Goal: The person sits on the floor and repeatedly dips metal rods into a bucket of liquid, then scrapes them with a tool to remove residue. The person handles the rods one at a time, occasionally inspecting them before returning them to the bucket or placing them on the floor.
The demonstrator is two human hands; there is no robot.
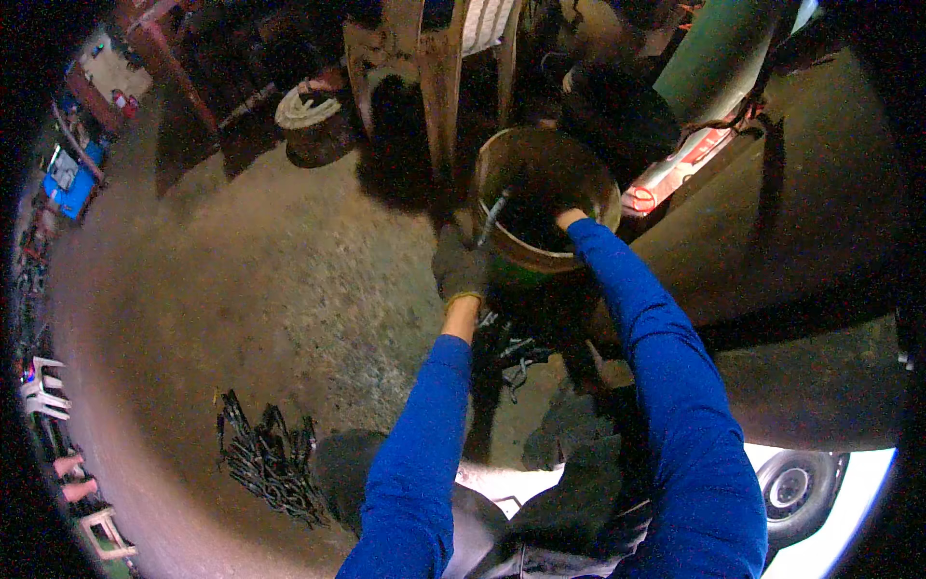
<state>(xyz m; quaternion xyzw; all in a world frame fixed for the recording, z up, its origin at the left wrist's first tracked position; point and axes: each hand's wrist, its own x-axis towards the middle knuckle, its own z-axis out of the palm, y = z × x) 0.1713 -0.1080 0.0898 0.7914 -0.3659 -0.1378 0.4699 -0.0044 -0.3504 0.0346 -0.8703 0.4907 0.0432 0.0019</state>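
My left hand (461,265), in a dark work glove with a yellowish cuff, is beside the left rim of a large round bucket (540,259). It is closed around the lower end of a short grey metal rod (495,214), which tilts up across the bucket's rim. My right hand (569,218) reaches down inside the bucket from the right; only the wrist shows, and its fingers are lost in the dark interior. What lies in the bucket is too dark to make out. More metal pieces (521,362) lie on the floor just below the bucket.
A heap of dark metal rods (268,468) lies on the floor by my left leg. Behind the bucket stand a worn chair (439,87) and a round container with a pale coil (309,108) on top. A big curved metal surface (820,241) rises at right; a vehicle wheel (793,490) shows lower right.
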